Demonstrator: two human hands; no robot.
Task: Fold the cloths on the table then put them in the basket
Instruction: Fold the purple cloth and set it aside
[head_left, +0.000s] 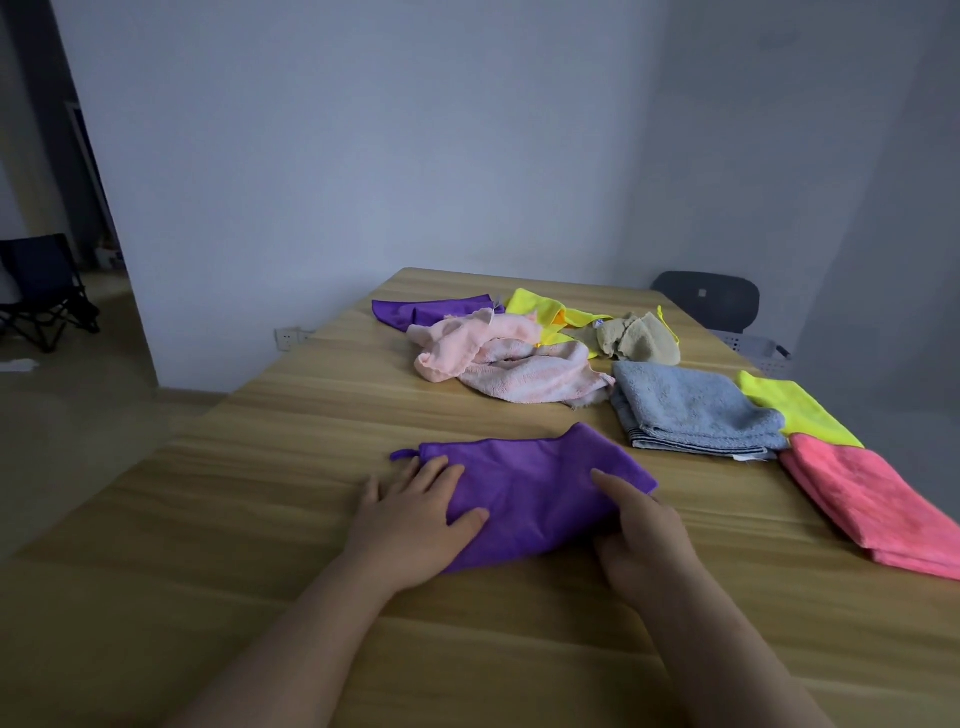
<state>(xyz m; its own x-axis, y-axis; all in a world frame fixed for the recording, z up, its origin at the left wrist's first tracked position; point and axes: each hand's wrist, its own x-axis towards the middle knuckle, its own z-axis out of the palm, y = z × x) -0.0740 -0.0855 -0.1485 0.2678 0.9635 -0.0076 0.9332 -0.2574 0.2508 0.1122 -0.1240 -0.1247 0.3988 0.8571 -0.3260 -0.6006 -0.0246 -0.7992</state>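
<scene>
The purple cloth (524, 493) lay crosswise between the hands. The left hand (415, 525) pressed it flat, fingers straight; the right hand (641, 543) pinched its right edge.

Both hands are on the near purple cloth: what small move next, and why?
Likely the right hand brings the edge it seems to pinch over toward the left hand, which presses flat: the purple cloth lies spread, not yet neatly folded.

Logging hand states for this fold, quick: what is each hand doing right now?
Left hand: open, pressing flat on the near purple cloth.
Right hand: closed, pinching that cloth's right edge.
</scene>
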